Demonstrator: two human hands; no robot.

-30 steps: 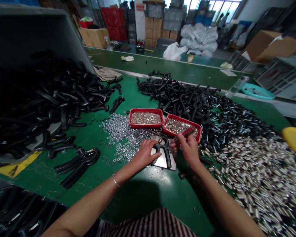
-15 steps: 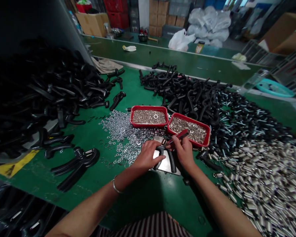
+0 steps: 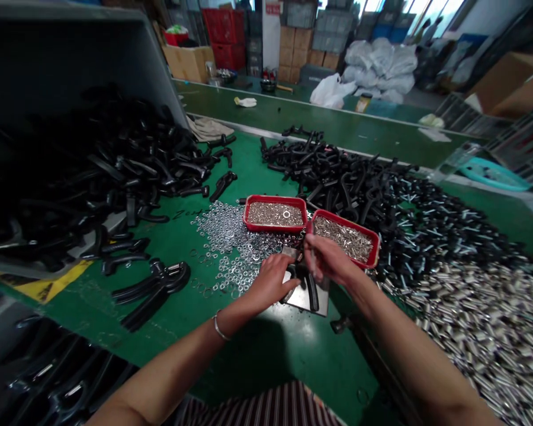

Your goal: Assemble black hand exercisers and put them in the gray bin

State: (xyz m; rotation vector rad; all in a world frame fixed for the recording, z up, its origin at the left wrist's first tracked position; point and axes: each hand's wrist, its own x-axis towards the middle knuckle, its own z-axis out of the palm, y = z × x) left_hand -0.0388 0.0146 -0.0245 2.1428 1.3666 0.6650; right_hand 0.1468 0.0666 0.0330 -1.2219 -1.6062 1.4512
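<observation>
A black plastic spring clamp point(image 3: 312, 291) lies on a small metal plate point(image 3: 322, 303), its two handles pointing towards me. My left hand point(image 3: 270, 281) is closed on the clamp's upper part, with the thumb along one handle. Over the clamp's other side, my right hand point(image 3: 328, 257) grips a slim red-handled tool point(image 3: 310, 228), held upright; its tip is hidden. Just behind the hands are two red trays, the left tray point(image 3: 275, 229) with tiny metal parts and the right tray point(image 3: 375, 251) with small pins.
Loose washers point(image 3: 231, 248) spread left of the plate. Black clamp parts point(image 3: 337, 171) are heaped behind the trays, metal springs point(image 3: 484, 313) at right. A grey bin point(image 3: 160, 65) spills black handles at left. One assembled clamp point(image 3: 153, 290) lies nearby. A hammer-like tool point(image 3: 341, 324) rests beside the plate.
My right hand has turned the red-handled tool from slanting over the right tray to upright. My left hand stays on the clamp. The whole view has tilted up slightly.
</observation>
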